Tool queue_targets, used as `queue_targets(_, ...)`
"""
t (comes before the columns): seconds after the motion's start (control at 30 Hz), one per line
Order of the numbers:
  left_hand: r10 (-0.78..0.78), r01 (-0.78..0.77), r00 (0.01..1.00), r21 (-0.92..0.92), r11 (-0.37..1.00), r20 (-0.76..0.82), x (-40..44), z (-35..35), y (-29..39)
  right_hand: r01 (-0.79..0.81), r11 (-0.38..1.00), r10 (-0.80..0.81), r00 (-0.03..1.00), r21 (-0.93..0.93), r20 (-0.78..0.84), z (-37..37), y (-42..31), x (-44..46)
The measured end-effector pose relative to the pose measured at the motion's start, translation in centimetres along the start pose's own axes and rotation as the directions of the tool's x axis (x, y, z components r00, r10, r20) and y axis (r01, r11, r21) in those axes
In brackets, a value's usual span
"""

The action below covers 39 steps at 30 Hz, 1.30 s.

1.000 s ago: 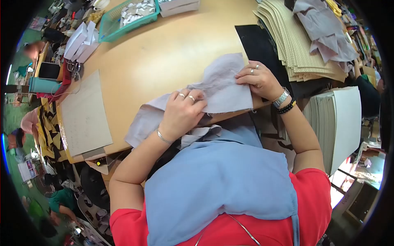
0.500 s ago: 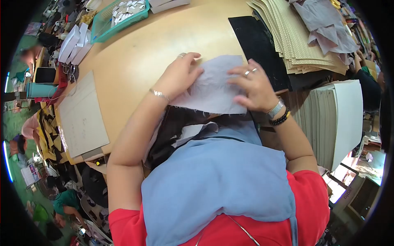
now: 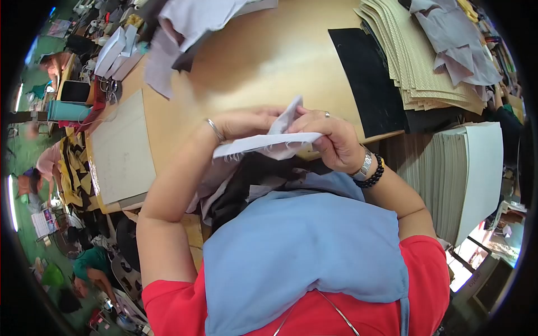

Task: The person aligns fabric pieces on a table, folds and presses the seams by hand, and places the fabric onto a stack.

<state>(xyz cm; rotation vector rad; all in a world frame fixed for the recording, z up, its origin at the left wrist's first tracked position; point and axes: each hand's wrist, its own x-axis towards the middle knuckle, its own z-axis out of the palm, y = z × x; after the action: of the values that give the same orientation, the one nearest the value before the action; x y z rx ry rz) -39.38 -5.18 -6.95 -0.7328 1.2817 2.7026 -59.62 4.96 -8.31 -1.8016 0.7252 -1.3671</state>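
Note:
A pale grey-lilac cloth piece [image 3: 263, 141] with frayed edges is raised and folded above the table's front edge. My right hand [image 3: 336, 137] pinches its right end, fingers closed. Behind the fold lies my left hand [image 3: 252, 120], its fingertips partly hidden by the cloth, so its grip is unclear. More grey-lilac cloth with dark material [image 3: 230, 193] hangs between the table edge and the blue apron [image 3: 302, 241]. Another grey-lilac cloth [image 3: 190, 25] with a dark layer shows at the top left of the table.
A pale sheet [image 3: 124, 148] lies on the table [image 3: 252, 67] at left. White boxes [image 3: 117, 50] stand behind it. To the right are a black sheet [image 3: 370, 81], cream textured sheets [image 3: 414, 73] and a tall paper stack [image 3: 448, 173]. People work at far left.
Both hands have come closer together. The cloth that lay flat is now lifted and folded between them. Another cloth with a dark layer now appears at the top left, covering the teal basket.

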Motion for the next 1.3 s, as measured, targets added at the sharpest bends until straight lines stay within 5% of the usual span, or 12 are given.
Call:
queue_targets(0.07,-0.022,0.031,0.999,-0.219,0.975,0.045,0.0,0.3,-2.5,0.157,0.987,-0.157,0.986,-0.016,0.049,-0.5,0.0,1.7)
queue_targets(0.13,0.276,-0.267,0.961,-0.200,0.943,0.019,-0.3,0.7,-3.9,0.234,0.969,-0.226,0.969,-0.080,0.101,-1.5,0.1,2.8)
queue_targets(0.2,0.267,-0.281,0.883,0.020,0.959,-0.387,-2.0,-0.8,-2.9,0.350,0.908,-0.308,0.930,-0.230,0.200,-2.8,-0.6,3.9)
queue_targets(0.3,0.535,-0.600,0.565,0.132,0.789,-0.629,-4.4,0.0,1.0,0.629,0.522,-0.391,0.777,-0.576,0.494,-5.1,-1.2,4.5)
queue_targets(0.4,0.699,-0.326,0.489,0.634,0.701,-0.522,-4.1,-2.1,0.2,0.500,0.510,-0.104,0.844,-0.700,0.526,-6.5,3.6,3.5)
queue_targets(0.47,0.599,0.118,0.583,0.787,0.606,-0.549,-2.7,-4.4,-1.8,0.411,0.500,0.114,0.841,-0.762,0.529,-7.1,7.0,2.2)
queue_targets(0.5,0.550,0.294,0.619,0.815,0.500,-0.560,-2.2,-5.3,-2.1,0.381,0.533,0.100,0.858,-0.755,0.503,-6.5,6.9,2.4)
queue_targets(0.8,0.724,0.464,0.441,0.825,0.322,-0.531,-1.4,-6.3,-2.0,0.201,0.771,0.104,0.897,-0.604,0.430,0.5,6.4,1.0)
queue_targets(1.2,0.822,0.431,0.349,0.856,0.285,-0.449,-0.9,-6.4,-3.3,0.227,0.744,0.126,0.876,-0.629,0.465,-0.1,6.0,1.5)
queue_targets(1.3,0.660,0.466,0.422,0.773,0.431,-0.622,-1.3,-4.5,-2.0,0.212,0.678,0.185,0.877,-0.704,0.443,0.7,4.8,2.4)
